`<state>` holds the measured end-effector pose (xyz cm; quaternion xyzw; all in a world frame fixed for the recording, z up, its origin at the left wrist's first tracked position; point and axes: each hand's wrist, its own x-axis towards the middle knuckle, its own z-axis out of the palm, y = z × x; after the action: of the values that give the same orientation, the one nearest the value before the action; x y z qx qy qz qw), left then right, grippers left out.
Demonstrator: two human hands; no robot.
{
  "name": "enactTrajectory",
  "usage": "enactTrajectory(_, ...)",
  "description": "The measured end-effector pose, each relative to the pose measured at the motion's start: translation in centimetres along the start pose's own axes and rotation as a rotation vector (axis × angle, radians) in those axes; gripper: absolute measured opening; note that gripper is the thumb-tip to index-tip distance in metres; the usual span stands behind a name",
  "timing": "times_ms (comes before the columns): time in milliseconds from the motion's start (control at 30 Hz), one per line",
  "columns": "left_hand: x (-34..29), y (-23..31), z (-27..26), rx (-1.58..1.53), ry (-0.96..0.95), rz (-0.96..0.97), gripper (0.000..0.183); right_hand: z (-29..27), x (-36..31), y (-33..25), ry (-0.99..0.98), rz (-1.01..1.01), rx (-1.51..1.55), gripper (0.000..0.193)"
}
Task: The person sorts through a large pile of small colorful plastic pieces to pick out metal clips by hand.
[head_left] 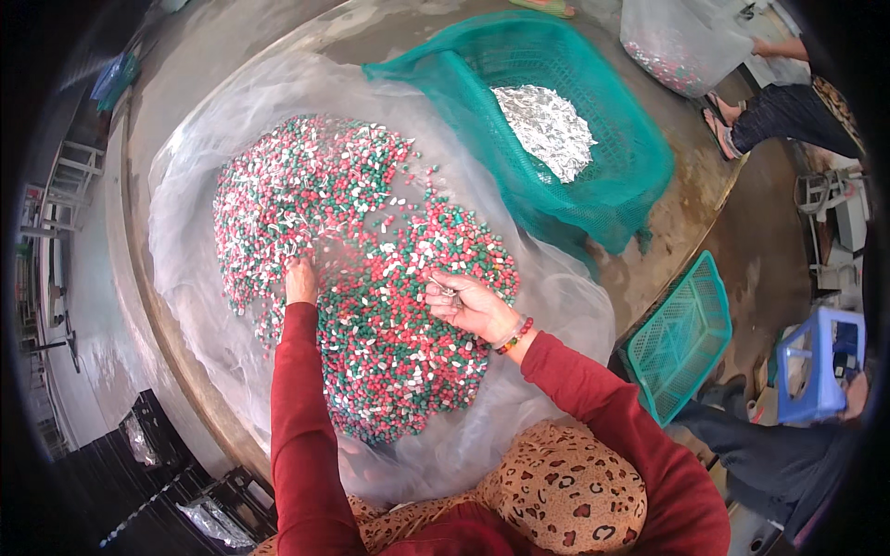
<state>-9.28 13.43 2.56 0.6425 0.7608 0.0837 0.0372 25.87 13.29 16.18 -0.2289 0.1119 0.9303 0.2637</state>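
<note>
A wide heap of small red, green and white pellets point(399, 347) lies on a sheer white mesh cloth point(195, 306). Thin white strips are scattered among the pellets, mostly on the heap's left side. At the heap's left middle, my left hand point(300, 281) reaches down with its fingers bunched at the pellets; their tips are hard to see. My right hand point(473, 308) is held over the right part of the heap, palm partly up. Its fingers curl around a few small silvery-white strips point(449, 295).
Beyond the heap, a green basket point(640, 176) lined with green netting holds a pile of white strips point(547, 130). An empty green basket point(681, 338) leans at the right, near a blue stool point(820, 361). Another person at the upper right holds a mesh bag point(681, 46) of pellets.
</note>
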Motion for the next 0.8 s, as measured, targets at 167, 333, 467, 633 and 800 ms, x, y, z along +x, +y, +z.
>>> enactTrajectory(167,-0.5,-0.7,-2.5,-0.391,0.008,-0.259,0.015,1.5,-0.9,-0.9,-0.088,-0.102,0.028,0.017)
enactTrajectory(333,-1.8,-0.3,-6.2,-0.438,-0.005,-0.232,0.029,2.3,-1.9,-2.5,-0.203,-0.127,0.115,0.035)
enactTrajectory(467,-1.6,7.5,-13.5,-0.594,-0.171,-0.355,0.027,3.4,-2.7,-2.5,-0.132,-0.213,0.067,0.055)
enactTrajectory(633,-3.3,16.5,-18.2,-0.684,-0.251,0.118,0.018,3.1,-3.0,-0.6,-0.131,-0.173,0.030,0.055)
enactTrajectory(800,-6.9,25.9,-19.5,-0.662,-0.227,0.498,0.022,-1.0,-3.2,-0.4,-0.010,-0.171,-0.038,0.039)
